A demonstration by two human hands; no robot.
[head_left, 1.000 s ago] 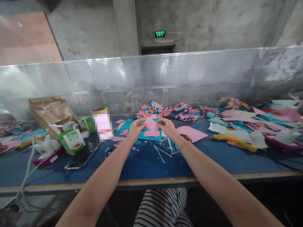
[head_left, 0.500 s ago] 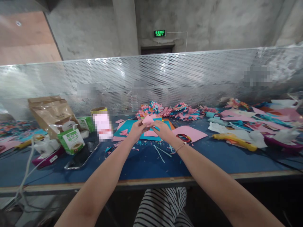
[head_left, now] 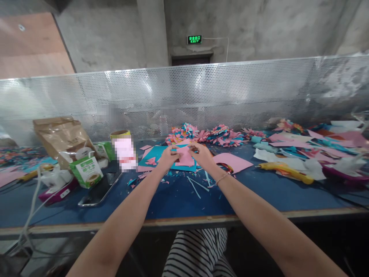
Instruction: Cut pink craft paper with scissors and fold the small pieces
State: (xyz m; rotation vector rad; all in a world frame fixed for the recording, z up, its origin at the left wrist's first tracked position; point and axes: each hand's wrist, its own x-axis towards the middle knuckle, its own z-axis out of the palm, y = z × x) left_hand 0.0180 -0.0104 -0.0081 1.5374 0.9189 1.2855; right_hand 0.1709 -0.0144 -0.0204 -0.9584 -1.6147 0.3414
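A small pink paper piece point(head_left: 185, 157) is between my hands, over blue sheets point(head_left: 155, 153) on the dark blue table. The fingertips of my left hand point(head_left: 169, 157) pinch its left edge. My right hand point(head_left: 201, 154) holds its upper right side between thumb and fingers. A small pink folded shape point(head_left: 150, 161) lies left of my left hand. Red-handled scissors point(head_left: 225, 167) lie by my right wrist, partly over a larger pink sheet point(head_left: 238, 163). Thin blue strips point(head_left: 194, 187) and scraps are scattered in front of my hands.
Fringed paper flowers point(head_left: 225, 136) lie behind my hands, before a perforated metal screen point(head_left: 236, 92). At the left are a phone point(head_left: 96, 192), a green carton point(head_left: 86, 170), a tape roll and a brown bag. A yellow glue gun point(head_left: 285, 172) and paper scraps lie right.
My hands have moved slightly apart. The pink paper between them now shows as a flatter, lower, roughly rectangular piece instead of a pointed one.
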